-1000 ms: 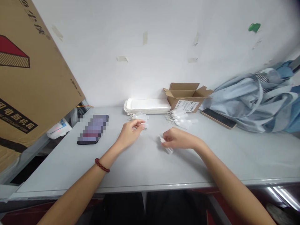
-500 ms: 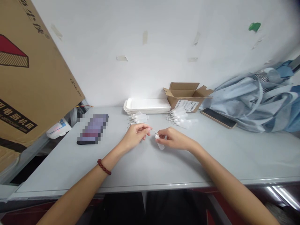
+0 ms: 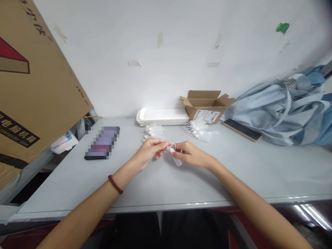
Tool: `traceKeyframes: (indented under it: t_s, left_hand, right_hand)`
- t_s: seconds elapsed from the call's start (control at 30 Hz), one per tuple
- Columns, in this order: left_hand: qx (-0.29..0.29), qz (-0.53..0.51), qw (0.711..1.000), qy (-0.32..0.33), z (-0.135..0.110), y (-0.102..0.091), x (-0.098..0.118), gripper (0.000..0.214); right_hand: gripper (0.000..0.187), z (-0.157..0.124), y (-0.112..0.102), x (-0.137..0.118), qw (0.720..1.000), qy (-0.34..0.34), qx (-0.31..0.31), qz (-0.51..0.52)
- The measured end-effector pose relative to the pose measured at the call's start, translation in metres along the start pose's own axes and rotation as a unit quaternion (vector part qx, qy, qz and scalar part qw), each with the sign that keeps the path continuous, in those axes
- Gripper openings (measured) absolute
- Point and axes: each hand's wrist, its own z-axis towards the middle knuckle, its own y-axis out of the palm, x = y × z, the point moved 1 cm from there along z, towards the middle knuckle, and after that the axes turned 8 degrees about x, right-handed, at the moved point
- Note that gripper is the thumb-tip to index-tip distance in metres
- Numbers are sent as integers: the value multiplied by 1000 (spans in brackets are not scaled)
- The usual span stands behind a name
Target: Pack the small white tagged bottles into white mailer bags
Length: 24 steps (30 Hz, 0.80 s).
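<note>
Near the middle of the table, my right hand [image 3: 190, 154] pinches a small translucent white plastic bottle [image 3: 177, 160] by its capped top, its body tilted down to the right. A thin white cord [image 3: 173, 144] loops up from the cap. My left hand [image 3: 153, 149] has thumb and forefinger closed on the cord, just left of the bottle. Behind my left hand lies a group of similar small bottles with cords [image 3: 155, 129]. Another such pile [image 3: 199, 131] lies behind my right hand. The fine end of the cord is too small to make out.
A stack of flat white boxes [image 3: 163, 116] lies against the wall beside an open brown carton [image 3: 203, 109]. A phone [image 3: 242, 130] and a light blue cloth bag [image 3: 269, 107] are on the right. A pixelated dark device [image 3: 103, 143] lies left; a large cardboard box [image 3: 38, 90] leans there.
My left hand has shifted slightly towards the bottle. The cord now bends into a rounder loop above the cap. My right hand keeps its pinch on the bottle, nearly in place.
</note>
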Motion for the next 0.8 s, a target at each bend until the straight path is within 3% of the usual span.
traceKeyframes:
  t_s: [0.8]
  left_hand:
    - [-10, 0, 1000, -14, 1, -1, -4, 26]
  right_hand:
    - [30, 1, 3, 4, 1000, 14, -9, 7]
